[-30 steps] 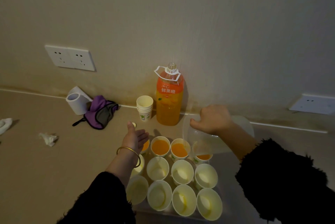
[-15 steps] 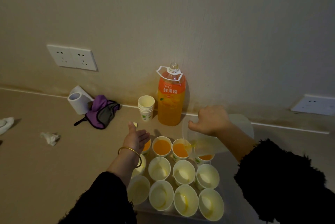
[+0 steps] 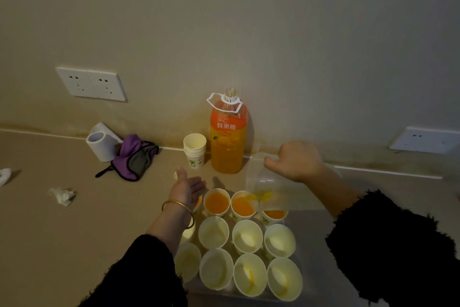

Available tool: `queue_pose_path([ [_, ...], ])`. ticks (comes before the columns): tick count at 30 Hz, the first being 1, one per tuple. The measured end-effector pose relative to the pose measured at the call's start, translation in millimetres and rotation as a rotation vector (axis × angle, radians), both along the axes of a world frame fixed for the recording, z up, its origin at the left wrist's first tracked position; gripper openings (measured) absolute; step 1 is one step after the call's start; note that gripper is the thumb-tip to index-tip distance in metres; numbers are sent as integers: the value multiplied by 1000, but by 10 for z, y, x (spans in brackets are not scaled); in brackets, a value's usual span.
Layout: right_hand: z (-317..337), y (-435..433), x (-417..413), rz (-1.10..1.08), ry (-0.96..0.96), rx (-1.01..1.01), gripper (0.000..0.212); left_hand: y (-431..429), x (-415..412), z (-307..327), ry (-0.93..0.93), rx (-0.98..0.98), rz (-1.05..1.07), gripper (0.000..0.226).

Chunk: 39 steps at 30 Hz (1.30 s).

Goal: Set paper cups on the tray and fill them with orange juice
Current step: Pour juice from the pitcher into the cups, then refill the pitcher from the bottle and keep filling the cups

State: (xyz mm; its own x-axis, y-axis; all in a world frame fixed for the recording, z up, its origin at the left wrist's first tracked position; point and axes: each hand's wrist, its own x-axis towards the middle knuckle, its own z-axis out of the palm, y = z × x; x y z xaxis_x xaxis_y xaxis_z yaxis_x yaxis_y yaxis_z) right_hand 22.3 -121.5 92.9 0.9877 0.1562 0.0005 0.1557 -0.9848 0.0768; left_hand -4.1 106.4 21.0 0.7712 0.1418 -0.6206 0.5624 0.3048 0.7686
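Several paper cups stand in rows on a clear tray (image 3: 311, 289). The far row holds orange juice, among them one cup (image 3: 216, 203) and its neighbour (image 3: 242, 206); the nearer rows, such as an empty cup (image 3: 214, 232), hold none. My right hand (image 3: 297, 161) grips a clear plastic pitcher (image 3: 263, 183), tilted with its spout over the far row, a little juice at its lip. My left hand (image 3: 188, 188) hovers flat, fingers straight, over the far-left cup. An uncapped juice bottle (image 3: 227, 137) stands by the wall.
A stack of spare cups (image 3: 195, 150) stands left of the bottle. A tape roll (image 3: 100, 145), a purple-grey pouch (image 3: 135, 157) and crumpled tissue (image 3: 62, 196) lie on the counter to the left. Wall sockets (image 3: 92, 84) sit above.
The tilted pitcher has shifted slightly left along the far row, its spout now nearer the third filled cup. My left hand stays in place.
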Motion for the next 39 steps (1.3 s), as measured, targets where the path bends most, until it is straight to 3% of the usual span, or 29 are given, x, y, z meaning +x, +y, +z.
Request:
queue_pose_path([
  [10, 155, -527, 6, -93, -44, 367, 53, -352, 94, 180, -42, -61, -35, 81],
  [19, 208, -1028, 162, -363, -257, 655, 56, -447, 148, 320, -69, -94, -22, 84],
  [24, -189, -1028, 279, -504, -142, 703, 60, -445, 143, 340, -82, -77, -17, 84],
  [30, -648, -839, 398, -642, -15, 932, 73, -393, 163, 356, -63, -46, 25, 84],
  [36, -1198, -867, 688, -648, 62, 872, 72, -382, 138, 300, -48, -28, 34, 83],
  [39, -1397, -937, 792, -738, 74, 922, 83, -380, 122, 271, -46, -19, 26, 84],
])
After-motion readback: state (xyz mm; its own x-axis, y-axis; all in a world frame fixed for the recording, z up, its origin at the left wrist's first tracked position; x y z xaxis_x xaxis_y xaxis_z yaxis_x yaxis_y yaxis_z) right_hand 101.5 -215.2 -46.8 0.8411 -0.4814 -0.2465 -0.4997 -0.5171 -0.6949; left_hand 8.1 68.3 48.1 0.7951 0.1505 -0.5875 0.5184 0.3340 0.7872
